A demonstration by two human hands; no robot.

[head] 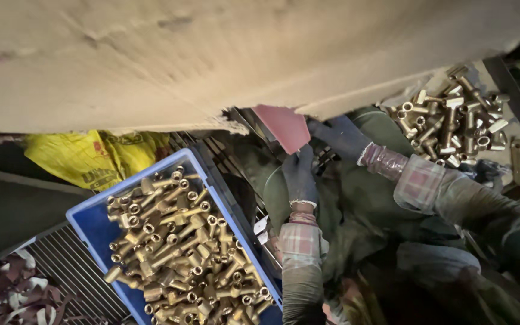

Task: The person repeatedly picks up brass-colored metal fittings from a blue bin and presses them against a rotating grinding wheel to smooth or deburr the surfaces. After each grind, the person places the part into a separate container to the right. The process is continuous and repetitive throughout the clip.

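Note:
My left hand [300,176], in a dark glove, reaches up from below, and its fingertips pinch the lower corner of a flat red piece [283,125]. That piece sticks out from under a large beige slab [170,60] filling the top of the view. From the right comes my right hand [339,136], also gloved, with a taped cuff. It lies against the red piece's right edge, its fingers partly hidden at the slab's rim. A blue crate [88,222] heaped with brass fittings [182,247] stands left of my left arm.
A second heap of brass fittings [452,120] lies on a surface at the upper right. A yellow sack [91,157] sits behind the crate. A ribbed metal grille [73,268] and dark scraps [7,295] are at the lower left. Green clothing [368,204] covers the middle.

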